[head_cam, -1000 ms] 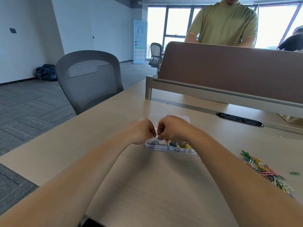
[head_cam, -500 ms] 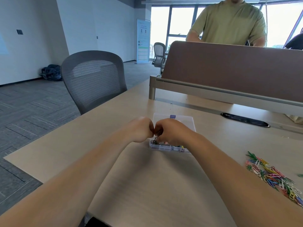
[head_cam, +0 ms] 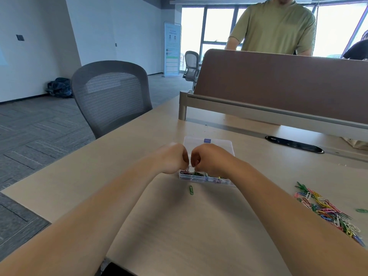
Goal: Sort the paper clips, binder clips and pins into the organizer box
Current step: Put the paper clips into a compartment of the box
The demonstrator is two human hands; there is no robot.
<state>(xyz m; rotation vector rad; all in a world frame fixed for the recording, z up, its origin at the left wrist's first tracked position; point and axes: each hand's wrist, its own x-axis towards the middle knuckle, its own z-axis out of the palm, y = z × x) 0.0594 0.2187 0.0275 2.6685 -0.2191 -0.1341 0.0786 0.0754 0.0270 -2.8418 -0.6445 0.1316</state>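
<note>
A clear organizer box sits mid-table with its lid open behind it, and coloured clips show in its front compartments. My left hand and my right hand meet knuckle to knuckle just above the box's left front corner. Both have curled fingers pinching a thin paper clip between the fingertips, which mostly hide it. One green paper clip lies on the table just in front of the box. A pile of coloured paper clips is spread at the right.
Another green clip lies alone at the far right. A brown desk divider and a cable slot run behind the box. A person in a green shirt stands beyond the divider, and a grey chair is at the table's left edge.
A green paper clip now lies on the table in front of the box; it was not there before. My hands stayed together over the box, drawn closer.
</note>
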